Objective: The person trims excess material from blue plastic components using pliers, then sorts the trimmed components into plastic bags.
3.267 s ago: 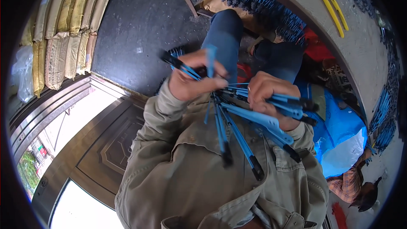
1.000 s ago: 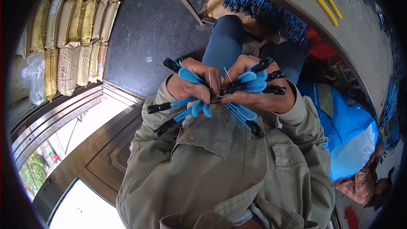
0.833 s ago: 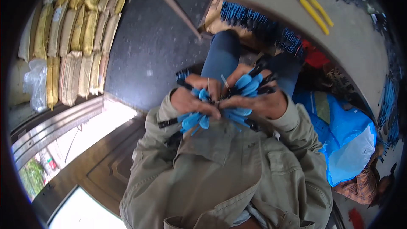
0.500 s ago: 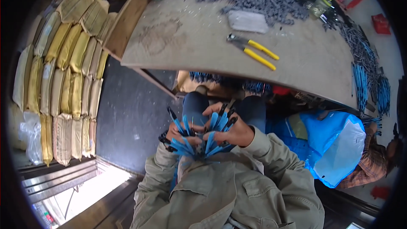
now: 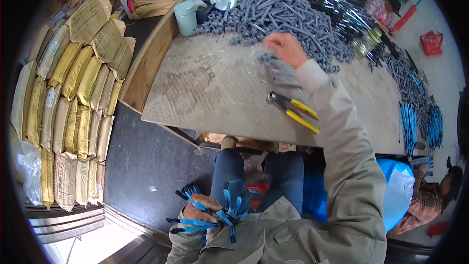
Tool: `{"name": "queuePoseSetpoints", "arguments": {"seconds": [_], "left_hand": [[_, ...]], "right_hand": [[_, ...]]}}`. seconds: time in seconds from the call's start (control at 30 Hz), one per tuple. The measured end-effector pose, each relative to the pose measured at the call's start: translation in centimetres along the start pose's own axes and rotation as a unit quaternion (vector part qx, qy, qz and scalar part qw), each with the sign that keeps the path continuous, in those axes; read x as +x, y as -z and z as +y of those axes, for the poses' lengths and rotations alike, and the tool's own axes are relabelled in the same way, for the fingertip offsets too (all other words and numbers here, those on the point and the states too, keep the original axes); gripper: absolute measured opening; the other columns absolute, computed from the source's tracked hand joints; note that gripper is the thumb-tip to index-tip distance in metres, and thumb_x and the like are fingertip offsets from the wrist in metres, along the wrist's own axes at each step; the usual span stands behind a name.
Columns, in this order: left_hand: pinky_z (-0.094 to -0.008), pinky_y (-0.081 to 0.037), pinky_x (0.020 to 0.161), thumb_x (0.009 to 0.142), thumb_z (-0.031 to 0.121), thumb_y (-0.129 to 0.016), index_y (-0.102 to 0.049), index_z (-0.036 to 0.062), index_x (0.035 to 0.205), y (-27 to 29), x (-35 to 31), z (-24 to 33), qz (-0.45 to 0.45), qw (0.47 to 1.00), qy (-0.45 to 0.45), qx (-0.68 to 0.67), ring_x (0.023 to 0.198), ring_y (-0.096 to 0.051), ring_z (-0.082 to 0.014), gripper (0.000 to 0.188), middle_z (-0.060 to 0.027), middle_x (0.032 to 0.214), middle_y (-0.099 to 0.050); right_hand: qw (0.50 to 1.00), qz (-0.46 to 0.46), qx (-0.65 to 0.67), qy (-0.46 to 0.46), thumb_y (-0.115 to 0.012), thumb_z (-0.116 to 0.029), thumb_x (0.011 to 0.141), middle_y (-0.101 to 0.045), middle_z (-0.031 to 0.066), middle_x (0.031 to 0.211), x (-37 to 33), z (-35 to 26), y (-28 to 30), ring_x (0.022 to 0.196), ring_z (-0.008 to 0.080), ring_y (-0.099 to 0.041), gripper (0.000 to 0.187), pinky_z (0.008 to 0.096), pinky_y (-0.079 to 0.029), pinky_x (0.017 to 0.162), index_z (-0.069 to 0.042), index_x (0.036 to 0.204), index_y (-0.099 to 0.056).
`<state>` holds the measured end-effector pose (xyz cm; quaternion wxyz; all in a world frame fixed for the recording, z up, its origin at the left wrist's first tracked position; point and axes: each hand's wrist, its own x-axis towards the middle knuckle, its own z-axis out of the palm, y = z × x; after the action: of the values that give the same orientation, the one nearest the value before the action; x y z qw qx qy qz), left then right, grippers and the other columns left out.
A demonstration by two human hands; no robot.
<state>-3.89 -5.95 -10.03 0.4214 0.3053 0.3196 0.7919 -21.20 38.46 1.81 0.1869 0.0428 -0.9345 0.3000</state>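
The right arm is stretching forward over the table (image 5: 181, 102), its sleeve (image 5: 342, 142) crossing the table's near edge toward the right side, and the right hand (image 5: 286, 49) is hovering above the table's middle with its wrist angling leftward and its fingers curling inward; blur is hiding whether they are gripping anything. A pale packet (image 5: 286, 78) is lying on the table just below that hand, near the heap of grey parts (image 5: 278, 12) covering the table's far side, and yellow-handled pliers (image 5: 302, 121) are resting on the table's near half. The left hand (image 5: 197, 209) is sitting low in front of the table, by the lap, its fingers clamping a bunch of blue strips (image 5: 225, 216) with black ends, which are fanning out in several directions. To the left of the table, stacked sacks (image 5: 78, 107) are showing printed marks and a pale label (image 5: 50, 99), all too small for reading.
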Motion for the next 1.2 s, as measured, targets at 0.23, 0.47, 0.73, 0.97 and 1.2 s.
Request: {"name": "queuePoseSetpoints", "arguments": {"seconds": [0.23, 0.47, 0.73, 0.97, 1.2], "left_hand": [[-0.0290, -0.047, 0.062, 0.060, -0.010, -0.072, -0.063, -0.0110, 0.095, 1.6, -0.5, 0.1, -0.002, 0.999, -0.038, 0.021, 0.068, -0.061, -0.0217, 0.036, -0.0203, 0.080, -0.064], [-0.0294, -0.047, 0.063, 0.061, -0.011, -0.073, -0.063, -0.0107, 0.098, 0.0, 0.1, 2.1, 0.027, 0.997, -0.042, 0.050, 0.068, -0.061, -0.0218, 0.038, -0.0197, 0.080, -0.064], [-0.0307, -0.046, 0.066, 0.062, -0.009, -0.073, -0.062, -0.0076, 0.104, -1.9, 0.3, 1.1, -0.071, 0.991, -0.051, 0.100, 0.072, -0.059, -0.0213, 0.044, -0.0185, 0.086, -0.063], [-0.0318, -0.044, 0.073, 0.072, 0.004, -0.072, -0.062, -0.0001, 0.106, -3.0, 0.6, 2.0, -0.192, 0.940, -0.090, 0.269, 0.086, -0.056, -0.0227, 0.036, -0.0144, 0.094, -0.057], [-0.0296, -0.044, 0.072, 0.065, 0.004, -0.075, -0.066, -0.0019, 0.092, -5.7, 1.1, 0.9, -0.045, 0.976, -0.036, 0.209, 0.083, -0.056, -0.0203, 0.029, -0.0119, 0.089, -0.058]], "right_hand": [[0.919, 0.070, -0.381, -0.074, -0.060, -0.022, 0.072, -0.065, 0.0116, 0.082, 8.4, 4.1, -4.3, 0.078, 0.0344, -0.062, 0.013, 0.0441, -0.050, 0.066, -0.010, 0.077, -0.064], [0.920, 0.039, -0.388, -0.046, -0.060, -0.020, 0.070, -0.065, 0.0131, 0.084, 6.2, -0.4, -1.1, 0.076, 0.0335, -0.063, 0.013, 0.0434, -0.051, 0.065, -0.010, 0.078, -0.064], [0.957, -0.066, 0.258, -0.114, -0.054, -0.002, 0.081, -0.062, 0.0044, 0.081, -9.8, -8.2, 2.7, 0.058, 0.0097, -0.056, 0.023, 0.0232, -0.044, 0.052, -0.005, 0.104, -0.056], [0.782, -0.102, 0.578, -0.208, -0.055, 0.002, 0.079, -0.062, 0.0141, 0.082, -21.4, -19.2, -4.0, 0.064, 0.0147, -0.059, 0.075, 0.0253, -0.050, 0.059, -0.014, 0.141, -0.016], [0.688, -0.166, 0.702, -0.080, -0.065, 0.001, 0.076, -0.062, 0.0180, 0.090, -24.4, -21.8, -7.7, 0.081, 0.0222, -0.063, 0.083, 0.0310, -0.052, 0.067, -0.014, 0.140, -0.013]]}}
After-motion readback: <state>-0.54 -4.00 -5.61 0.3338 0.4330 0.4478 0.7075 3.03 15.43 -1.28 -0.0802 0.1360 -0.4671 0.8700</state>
